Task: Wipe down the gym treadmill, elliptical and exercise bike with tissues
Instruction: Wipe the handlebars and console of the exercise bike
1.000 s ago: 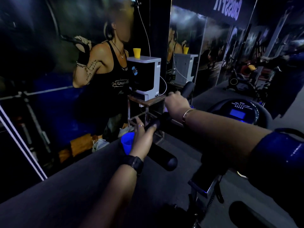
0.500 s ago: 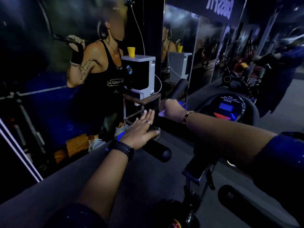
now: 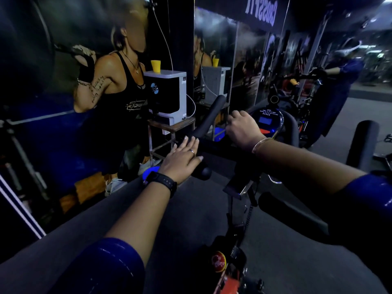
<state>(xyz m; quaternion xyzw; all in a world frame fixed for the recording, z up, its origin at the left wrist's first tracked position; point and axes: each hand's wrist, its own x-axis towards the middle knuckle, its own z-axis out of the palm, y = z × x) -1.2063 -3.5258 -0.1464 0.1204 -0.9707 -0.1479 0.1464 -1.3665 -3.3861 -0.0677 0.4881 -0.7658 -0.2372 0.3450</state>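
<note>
Head view suggests the exercise bike [image 3: 239, 188] handlebar [image 3: 216, 145] is being wiped: left hand [image 3: 182, 159] spread flat on its near grip [image 3: 203, 172], right hand [image 3: 244, 130] curled round the handlebar, next sliding farther along.

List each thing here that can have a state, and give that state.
left hand: open, fingers straight, resting on the handlebar grip end.
right hand: fingers curled over the handlebar's crossbar; no tissue visible.
console screen: lit blue.
yellow cup: upright on top of the white dispenser.
</note>
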